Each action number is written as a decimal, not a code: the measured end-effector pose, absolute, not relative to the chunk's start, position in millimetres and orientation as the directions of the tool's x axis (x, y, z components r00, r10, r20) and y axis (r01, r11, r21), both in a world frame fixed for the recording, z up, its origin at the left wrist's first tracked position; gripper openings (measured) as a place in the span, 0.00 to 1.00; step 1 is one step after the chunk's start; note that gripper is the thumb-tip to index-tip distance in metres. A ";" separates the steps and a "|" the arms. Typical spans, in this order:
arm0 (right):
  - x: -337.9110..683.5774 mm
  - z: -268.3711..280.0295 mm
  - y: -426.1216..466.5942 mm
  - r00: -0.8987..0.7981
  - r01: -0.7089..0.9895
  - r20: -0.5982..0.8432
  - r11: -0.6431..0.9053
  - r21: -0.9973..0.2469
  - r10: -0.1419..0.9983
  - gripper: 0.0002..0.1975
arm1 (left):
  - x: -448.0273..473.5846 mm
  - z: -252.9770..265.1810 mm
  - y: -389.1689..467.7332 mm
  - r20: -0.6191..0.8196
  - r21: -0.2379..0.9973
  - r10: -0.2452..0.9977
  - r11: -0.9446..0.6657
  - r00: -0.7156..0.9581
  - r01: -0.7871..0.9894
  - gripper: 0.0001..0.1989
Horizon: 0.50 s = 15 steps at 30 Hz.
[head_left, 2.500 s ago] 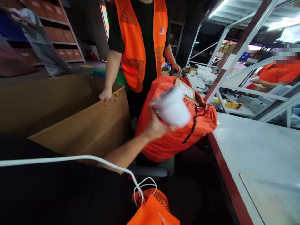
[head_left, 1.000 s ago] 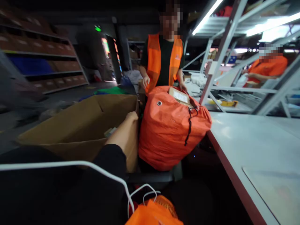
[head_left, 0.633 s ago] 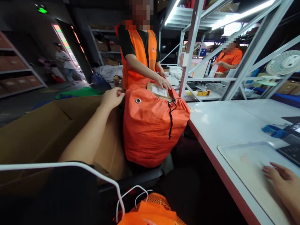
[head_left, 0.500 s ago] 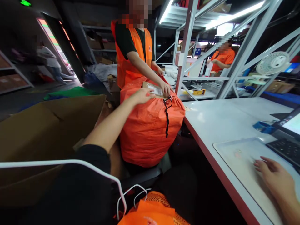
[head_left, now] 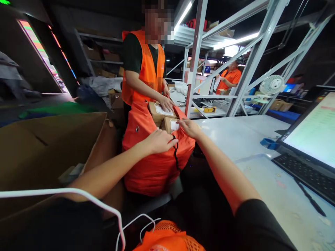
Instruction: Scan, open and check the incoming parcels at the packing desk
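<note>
A full orange drawstring bag (head_left: 154, 170) stands in front of me with its mouth open. Two brown cardboard boxes show inside it, a rear box (head_left: 154, 108) and a nearer box (head_left: 166, 124), both with white labels. My left hand (head_left: 161, 141) is closed on the near rim, beside the black drawstring (head_left: 176, 153). At the right side of the mouth, my right hand (head_left: 190, 128) grips the rim, its fingertips close to the nearer box's label. A co-worker's hand (head_left: 167, 104) lies on the rear box.
The co-worker in an orange vest (head_left: 145, 59) stands behind the bag. To the left is a large open carton (head_left: 52, 139). On the right, a white table (head_left: 225, 130) holds a laptop (head_left: 311, 129), blue tape (head_left: 269, 143) and a black pen-like tool (head_left: 310, 198). A white cable (head_left: 78, 191) crosses before me.
My right hand has left the table and come to the bag's rim. The left hand has moved lower onto the rim. The bag's mouth is wider, showing a second box.
</note>
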State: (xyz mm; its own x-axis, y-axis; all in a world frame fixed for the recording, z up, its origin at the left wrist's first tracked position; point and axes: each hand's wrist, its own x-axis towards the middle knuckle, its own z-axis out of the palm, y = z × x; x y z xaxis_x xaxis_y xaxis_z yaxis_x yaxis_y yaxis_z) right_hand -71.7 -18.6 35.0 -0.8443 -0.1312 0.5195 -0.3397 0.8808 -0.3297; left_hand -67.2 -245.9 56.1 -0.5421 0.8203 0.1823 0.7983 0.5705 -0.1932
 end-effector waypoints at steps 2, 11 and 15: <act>-89.0 27.8 -37.9 -0.866 -0.350 0.462 0.892 -0.286 -0.192 0.27 | -54.8 48.6 -262.6 0.176 -0.187 0.817 0.576 -0.550 0.796 0.29; 22.7 -15.4 27.3 -0.863 -0.408 0.394 0.895 -0.177 -0.316 0.28 | -27.3 18.8 -283.7 0.229 -0.108 0.786 0.607 -0.574 0.788 0.21; 70.1 -8.1 34.9 -0.831 -0.467 0.406 0.874 -0.133 -0.381 0.28 | -10.4 27.6 -294.5 0.265 -0.145 0.843 0.516 -0.469 0.845 0.19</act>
